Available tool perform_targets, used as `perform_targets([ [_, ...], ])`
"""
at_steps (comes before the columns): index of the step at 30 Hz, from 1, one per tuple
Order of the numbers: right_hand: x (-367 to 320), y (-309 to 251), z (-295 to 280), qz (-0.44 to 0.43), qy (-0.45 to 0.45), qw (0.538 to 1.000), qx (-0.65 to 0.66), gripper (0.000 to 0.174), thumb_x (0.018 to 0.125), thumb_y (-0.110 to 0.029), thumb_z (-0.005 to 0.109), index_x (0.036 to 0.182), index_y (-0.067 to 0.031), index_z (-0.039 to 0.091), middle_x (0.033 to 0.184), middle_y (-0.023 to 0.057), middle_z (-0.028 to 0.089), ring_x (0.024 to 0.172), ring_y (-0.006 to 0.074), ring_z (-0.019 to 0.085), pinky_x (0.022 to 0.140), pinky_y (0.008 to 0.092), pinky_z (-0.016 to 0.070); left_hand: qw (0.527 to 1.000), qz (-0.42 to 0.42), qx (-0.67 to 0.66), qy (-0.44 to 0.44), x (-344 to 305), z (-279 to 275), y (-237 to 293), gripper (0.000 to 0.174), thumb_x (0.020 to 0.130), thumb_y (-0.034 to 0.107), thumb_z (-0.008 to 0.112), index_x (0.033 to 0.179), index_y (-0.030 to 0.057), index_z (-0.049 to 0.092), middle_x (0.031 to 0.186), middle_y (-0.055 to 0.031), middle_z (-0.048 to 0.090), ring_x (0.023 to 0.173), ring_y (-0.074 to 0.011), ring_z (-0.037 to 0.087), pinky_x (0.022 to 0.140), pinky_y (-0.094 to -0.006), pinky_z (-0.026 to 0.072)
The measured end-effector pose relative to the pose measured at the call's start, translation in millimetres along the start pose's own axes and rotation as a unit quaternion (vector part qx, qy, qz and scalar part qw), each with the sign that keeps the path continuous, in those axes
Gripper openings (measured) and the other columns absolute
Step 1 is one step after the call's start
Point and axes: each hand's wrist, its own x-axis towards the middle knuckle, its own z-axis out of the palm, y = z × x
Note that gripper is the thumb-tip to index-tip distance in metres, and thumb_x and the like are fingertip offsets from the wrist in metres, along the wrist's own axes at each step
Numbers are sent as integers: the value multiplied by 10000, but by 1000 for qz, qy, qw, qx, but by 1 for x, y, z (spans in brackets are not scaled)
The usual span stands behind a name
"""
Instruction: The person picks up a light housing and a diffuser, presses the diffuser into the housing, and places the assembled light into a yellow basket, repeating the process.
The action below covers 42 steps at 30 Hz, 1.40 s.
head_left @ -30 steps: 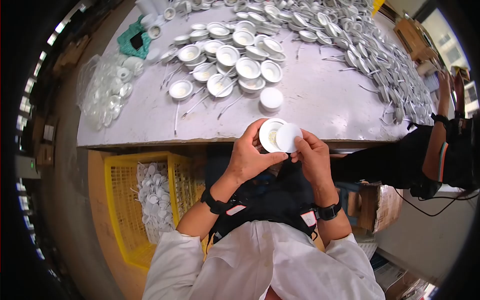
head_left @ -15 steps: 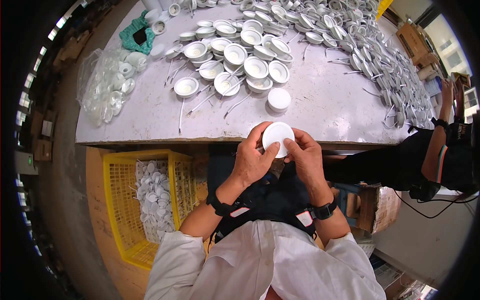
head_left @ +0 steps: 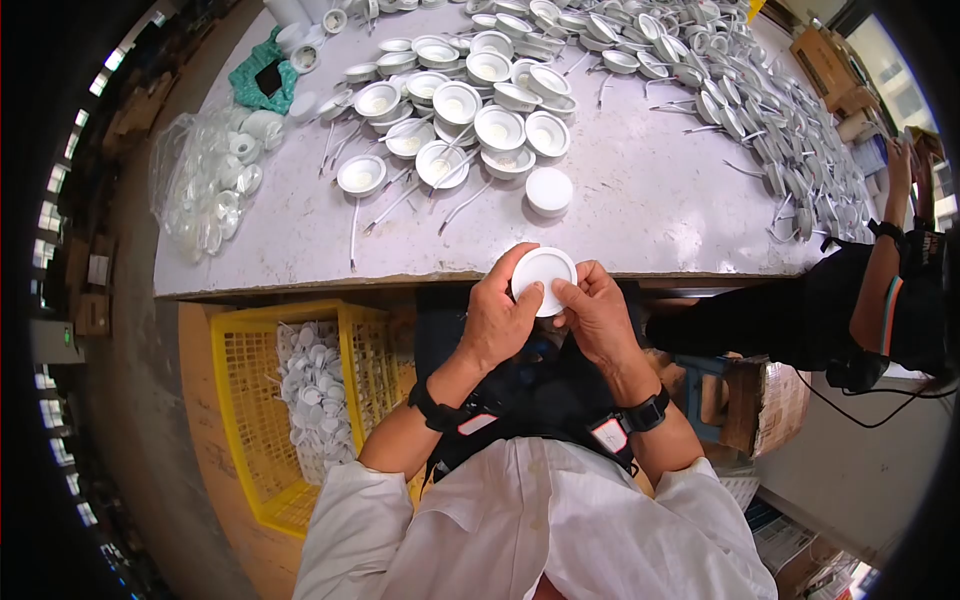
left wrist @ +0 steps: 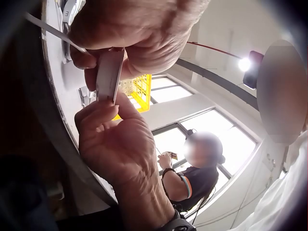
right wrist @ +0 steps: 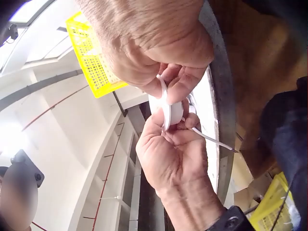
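My left hand (head_left: 493,320) grips a round white downlight (head_left: 546,268) from its left side, just off the table's front edge, thumb on its face. A flat white disc fills the face inside the rim. My right hand (head_left: 603,322) pinches the right edge, its thumb pressing low on the face. In the right wrist view a white cable (right wrist: 211,139) trails from behind the lamp. Beyond the hands, a white-covered downlight (head_left: 549,190) sits on the table, beside a cluster of open downlights (head_left: 457,103) with cables.
Many more lamps (head_left: 735,130) spread along the table's right side. A plastic bag of white parts (head_left: 215,185) and a green bag (head_left: 262,85) lie at left. Below the table stands a yellow crate (head_left: 235,400) holding white pieces. Another person's arm (head_left: 880,280) is at right.
The white disc, held overlapping the open downlight a second ago, now lies flat within its rim. My right hand has shifted inward, its thumb now on the lamp's face.
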Motion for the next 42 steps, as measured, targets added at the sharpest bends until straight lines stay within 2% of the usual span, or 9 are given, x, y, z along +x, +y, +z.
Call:
perform_targets([
  [6,17,-13,13,-45,23,980,-192,215,805,-119,648,931,-18,505,700,1,522,559,65,523,463,198,457,994,-17,-43,102,-11,-30,-7,374,743,63,669,1091,-8,554,967,-62,620,885,-99,560,793,-256,458],
  [9,59,-23,-2,-198,129,913,-333,355,763,-170,680,1018,33,539,671,7,498,545,82,499,480,224,432,978,-46,-24,202,-37,-80,-28,294,813,38,587,1098,-27,554,983,-63,617,884,-115,566,803,-249,453],
  [13,92,-35,-2,-166,165,908,-348,403,763,-218,680,1042,40,548,663,10,506,550,83,504,486,225,434,935,-105,-35,336,-93,-175,-81,314,870,97,516,1166,-6,515,1039,-66,590,906,-129,560,803,-261,456],
  [16,101,-31,-7,-154,146,902,-377,400,771,-228,670,1042,42,553,674,12,508,561,83,514,487,224,443,874,-194,66,440,-150,-265,-144,346,846,98,510,1180,11,514,907,-46,603,615,-89,533,443,-209,401],
  [22,99,-26,0,-174,151,929,-291,326,802,-175,632,1039,35,556,709,11,512,574,76,518,489,211,452,717,-320,339,518,-322,-423,-297,400,771,179,576,1132,7,550,953,-152,635,839,-324,604,724,-360,485],
  [27,98,-24,-2,-196,156,943,-217,282,820,-121,617,1045,32,541,735,13,517,576,72,515,486,198,448,721,-403,421,374,-304,-381,-278,328,747,191,639,1011,0,606,956,-170,637,862,-319,607,770,-358,467],
  [30,95,-26,-7,-177,158,961,-143,261,831,-100,605,1049,20,528,745,9,521,570,66,506,480,190,443,852,-274,203,397,-250,-312,-261,202,792,112,614,963,4,618,873,-101,647,795,-203,625,660,-291,483],
  [35,70,-37,-16,-105,143,984,4,186,849,-98,572,1010,-53,492,746,0,527,575,56,500,458,152,435,961,-231,27,152,-126,-157,-108,163,853,126,589,959,8,625,862,-54,656,779,-110,635,592,-209,477],
  [42,22,-43,-22,-77,96,989,87,138,845,-38,496,982,-29,478,777,40,556,551,90,539,467,188,476,979,-145,-119,-85,-8,-24,2,236,872,196,572,991,-2,621,854,-55,651,747,-90,615,575,-195,468],
])
